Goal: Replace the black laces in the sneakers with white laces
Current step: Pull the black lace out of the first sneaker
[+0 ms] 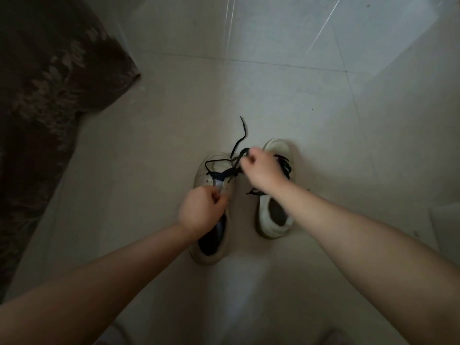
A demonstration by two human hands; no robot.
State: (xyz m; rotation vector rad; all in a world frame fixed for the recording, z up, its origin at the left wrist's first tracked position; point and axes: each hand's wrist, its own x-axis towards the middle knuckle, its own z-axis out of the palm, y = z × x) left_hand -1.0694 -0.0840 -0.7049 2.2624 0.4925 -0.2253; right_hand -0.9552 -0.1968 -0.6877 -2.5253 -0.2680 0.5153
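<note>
Two white sneakers stand side by side on the tiled floor, toes pointing away from me. My left hand (200, 210) grips the tongue of the left sneaker (211, 255). My right hand (261, 170) pinches the black lace (240, 135) of that shoe, drawn up out of most eyelets, with one loose end trailing past the toe. The right sneaker (273, 220) keeps its black lace (285, 165) threaded, partly hidden behind my right hand. I see no white laces.
A dark patterned rug (44, 95) covers the floor at the left, its corner reaching toward the middle. Pale glossy floor tiles (323, 83) stretch ahead and to the right of the shoes.
</note>
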